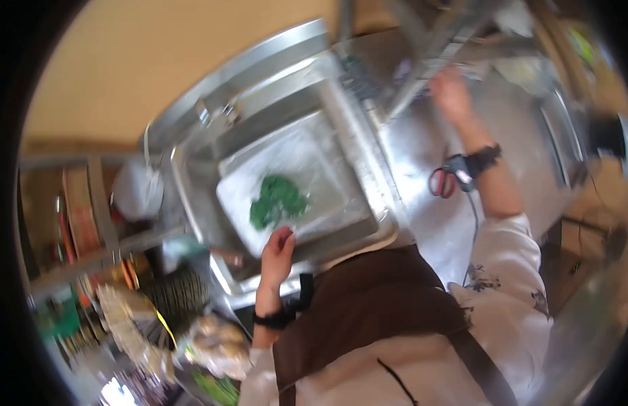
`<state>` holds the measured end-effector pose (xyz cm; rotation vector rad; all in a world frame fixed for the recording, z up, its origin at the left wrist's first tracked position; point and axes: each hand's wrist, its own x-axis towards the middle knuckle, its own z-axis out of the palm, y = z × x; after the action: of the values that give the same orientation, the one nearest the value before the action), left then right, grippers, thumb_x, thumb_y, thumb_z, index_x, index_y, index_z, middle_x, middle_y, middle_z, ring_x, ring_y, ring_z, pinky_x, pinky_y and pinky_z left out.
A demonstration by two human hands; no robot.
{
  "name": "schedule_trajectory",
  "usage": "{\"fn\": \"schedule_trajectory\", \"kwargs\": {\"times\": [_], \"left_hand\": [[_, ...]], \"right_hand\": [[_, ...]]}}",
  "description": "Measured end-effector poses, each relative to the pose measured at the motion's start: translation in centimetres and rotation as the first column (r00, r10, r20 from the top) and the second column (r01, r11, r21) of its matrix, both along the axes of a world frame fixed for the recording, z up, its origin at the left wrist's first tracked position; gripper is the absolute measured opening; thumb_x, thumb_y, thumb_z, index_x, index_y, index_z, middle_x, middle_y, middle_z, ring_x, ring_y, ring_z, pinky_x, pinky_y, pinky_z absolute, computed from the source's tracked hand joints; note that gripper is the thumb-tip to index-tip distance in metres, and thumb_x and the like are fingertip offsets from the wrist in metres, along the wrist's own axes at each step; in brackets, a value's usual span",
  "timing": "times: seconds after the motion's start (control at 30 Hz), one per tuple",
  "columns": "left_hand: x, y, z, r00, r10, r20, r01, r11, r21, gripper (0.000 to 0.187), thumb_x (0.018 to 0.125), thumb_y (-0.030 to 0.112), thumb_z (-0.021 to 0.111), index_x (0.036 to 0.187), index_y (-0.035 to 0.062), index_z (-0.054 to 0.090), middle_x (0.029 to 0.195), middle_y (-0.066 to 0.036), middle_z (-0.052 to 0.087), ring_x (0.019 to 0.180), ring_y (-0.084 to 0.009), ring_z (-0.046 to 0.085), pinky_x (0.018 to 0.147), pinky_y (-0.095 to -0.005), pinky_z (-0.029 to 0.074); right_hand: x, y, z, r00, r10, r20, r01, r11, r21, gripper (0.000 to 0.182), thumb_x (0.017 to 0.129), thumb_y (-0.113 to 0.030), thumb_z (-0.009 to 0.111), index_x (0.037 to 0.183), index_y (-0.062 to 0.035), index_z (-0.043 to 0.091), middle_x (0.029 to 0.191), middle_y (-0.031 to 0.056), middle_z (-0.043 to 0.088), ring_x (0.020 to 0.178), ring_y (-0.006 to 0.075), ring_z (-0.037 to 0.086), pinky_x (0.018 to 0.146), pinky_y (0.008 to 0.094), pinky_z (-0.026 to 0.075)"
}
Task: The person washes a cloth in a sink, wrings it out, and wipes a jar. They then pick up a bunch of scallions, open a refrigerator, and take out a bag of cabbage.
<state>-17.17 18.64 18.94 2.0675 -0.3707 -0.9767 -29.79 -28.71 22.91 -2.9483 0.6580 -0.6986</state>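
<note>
My left hand (278,258) is over the near edge of the metal sink (365,233), its fingers curled together; whether they hold anything is too small to tell. Just beyond it, a dark green clump (277,199) lies in a pale, square basin (327,172) inside the sink. My right hand (451,93) reaches over the steel counter (415,155) at the upper right, beside a metal bar, and is blurred by motion. Red-handled scissors (442,183) lie near my right wrist.
Taps (229,114) stand at the sink's back edge. A metal rack (94,203) is at the left. Below it are a bag of roundish brown items (216,344) and green leaves (218,387). A metal tray (563,139) sits at the right.
</note>
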Motion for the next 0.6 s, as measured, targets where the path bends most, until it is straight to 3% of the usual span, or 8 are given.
{"fn": "schedule_trajectory", "kwargs": {"times": [0.07,0.2,0.33,0.37,0.43,0.47,0.53,0.6], "left_hand": [[-0.2,0.3,0.0,0.998,0.056,-0.037,-0.058,0.997,-0.045,0.032,0.088,0.017,0.056,0.113,-0.0013,0.052,0.103,-0.007,0.060,0.094,-0.0123,0.055,0.084,-0.0239,0.042],[0.3,0.8,-2.4,0.988,0.140,-0.072,-0.146,0.985,-0.097,0.032,0.088,0.017,0.056,0.114,-0.0003,0.052,0.104,-0.007,0.059,0.096,-0.0118,0.053,0.083,-0.0239,0.042],[1.9,0.6,-5.9,0.945,0.321,-0.071,-0.325,0.944,-0.063,0.038,0.086,0.016,0.057,0.119,-0.0007,0.049,0.106,-0.007,0.058,0.095,-0.0128,0.052,0.080,-0.0235,0.042],[2.4,0.7,-7.4,0.913,0.393,-0.110,-0.403,0.911,-0.088,0.043,0.082,0.018,0.059,0.118,-0.0028,0.050,0.112,-0.016,0.057,0.098,-0.0210,0.056,0.083,-0.0309,0.044],[3.2,0.3,-7.6,0.870,0.461,-0.172,-0.480,0.874,-0.082,0.044,0.081,0.018,0.059,0.118,-0.0028,0.049,0.114,-0.016,0.056,0.100,-0.0209,0.055,0.084,-0.0306,0.044],[3.5,0.4,-7.6,0.847,0.492,-0.202,-0.514,0.855,-0.074,0.044,0.081,0.017,0.060,0.119,-0.0028,0.049,0.114,-0.016,0.056,0.101,-0.0208,0.055,0.084,-0.0304,0.044],[4.1,1.0,-8.7,0.816,0.511,-0.270,-0.544,0.837,-0.059,0.046,0.082,0.018,0.059,0.122,-0.0005,0.046,0.113,-0.012,0.054,0.102,-0.0193,0.052,0.083,-0.0323,0.044],[4.6,1.4,-9.0,0.745,0.553,-0.374,-0.612,0.789,-0.052,0.048,0.082,0.019,0.058,0.125,0.0012,0.043,0.112,-0.009,0.052,0.103,-0.0187,0.050,0.082,-0.0341,0.044]], "right_hand": [[-0.1,-0.1,-2.0,0.968,0.033,0.251,-0.030,0.999,-0.016,0.012,0.079,-0.011,0.054,0.086,-0.0010,0.057,0.090,0.0188,0.055,0.093,0.0359,0.049,0.085,0.0440,0.038],[-0.5,3.3,-1.1,0.943,-0.066,0.325,0.098,0.992,-0.085,0.023,0.083,-0.014,0.055,0.099,0.0030,0.052,0.104,0.0187,0.053,0.100,0.0350,0.048,0.095,0.0427,0.033],[-3.6,10.7,-2.0,0.739,-0.369,0.563,0.102,0.888,0.448,0.026,0.085,-0.012,0.054,0.106,0.0022,0.047,0.105,0.0125,0.052,0.100,0.0230,0.048,0.092,0.0376,0.036],[-5.0,12.4,-3.3,0.730,-0.413,0.545,0.049,0.827,0.561,0.025,0.085,-0.011,0.053,0.106,0.0015,0.047,0.104,0.0120,0.051,0.099,0.0216,0.048,0.090,0.0361,0.036],[-5.0,17.3,-4.6,0.869,-0.092,0.486,-0.255,0.758,0.600,0.020,0.085,-0.008,0.051,0.103,0.0006,0.048,0.102,0.0130,0.051,0.097,0.0209,0.048,0.089,0.0342,0.037],[-3.2,19.7,-3.7,0.936,0.162,0.312,-0.328,0.719,0.613,0.016,0.085,-0.007,0.049,0.099,-0.0005,0.050,0.099,0.0137,0.051,0.094,0.0210,0.049,0.085,0.0339,0.039],[2.8,23.6,-3.1,0.896,0.443,0.029,-0.315,0.588,0.746,0.028,0.084,-0.008,0.051,0.111,-0.0019,0.050,0.110,0.0186,0.051,0.102,0.0336,0.051,0.084,0.0374,0.043],[8.6,26.0,-6.2,0.814,0.553,-0.179,-0.210,0.566,0.797,0.049,0.082,-0.007,0.053,0.128,-0.0106,0.040,0.133,0.0208,0.033,0.098,0.0384,0.054,0.084,0.0409,0.045]]}}
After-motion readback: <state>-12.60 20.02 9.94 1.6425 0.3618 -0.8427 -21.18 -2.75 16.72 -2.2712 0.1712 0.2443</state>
